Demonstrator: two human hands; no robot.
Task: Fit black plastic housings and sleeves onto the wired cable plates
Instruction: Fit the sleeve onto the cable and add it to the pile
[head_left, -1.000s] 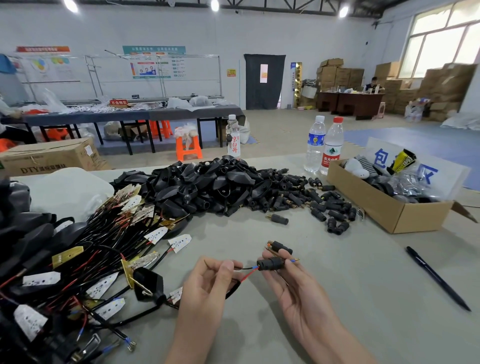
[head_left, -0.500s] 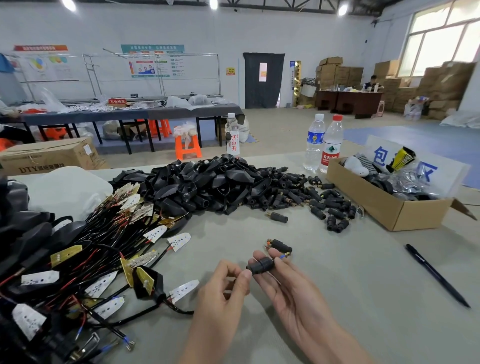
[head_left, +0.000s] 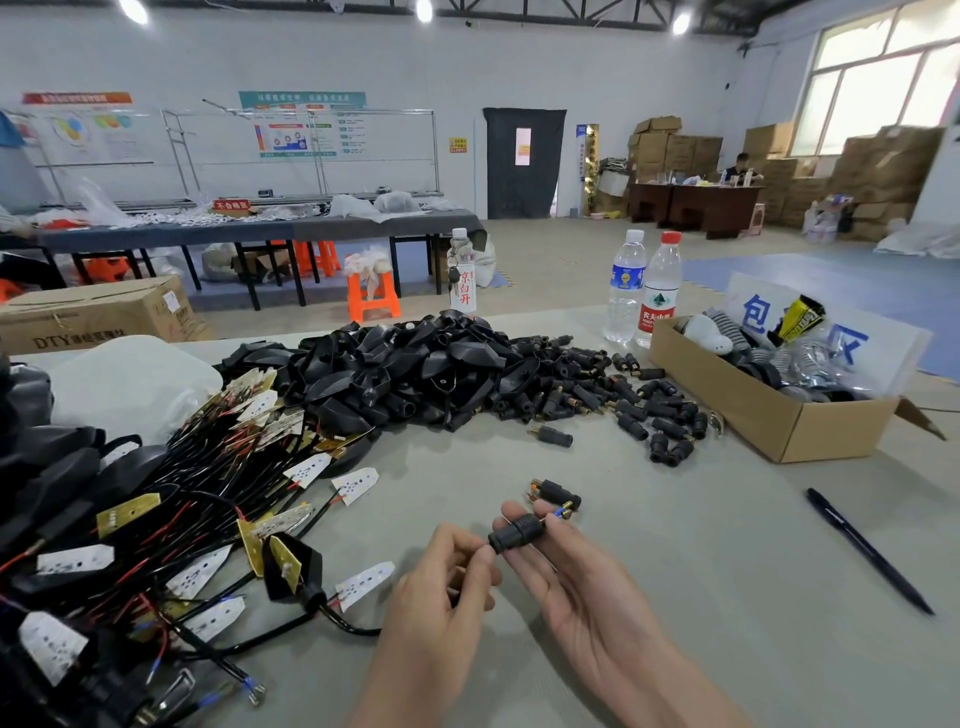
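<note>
Head view: your right hand (head_left: 587, 587) lies palm up over the grey table (head_left: 727, 571). Its fingertips (head_left: 558, 525) pinch the black sleeve (head_left: 517, 532), so this hand carries the part. The sleeve's long axis runs left to right and tilts up a little at the far right. The wider collar end faces your left hand (head_left: 441, 587), and blue-crimped wire ends (head_left: 563, 513) poke out of the right end.

Your left hand touches that collar end, with the fingers curled and thumb pressed to forefinger. It seems to pinch the black cable (head_left: 348, 626) right at the sleeve's mouth, though your fingers hide the cable there. The cable trails left from under that hand to a black housing (head_left: 291, 566) already seated on its plate.

Any further push therefore goes along the sleeve's axis, left hand feeding and right hand steadying. A spare sleeve (head_left: 553, 491) lies just beyond your right fingertips, and the stock heap of housings (head_left: 405, 369) sits well apart.
</note>
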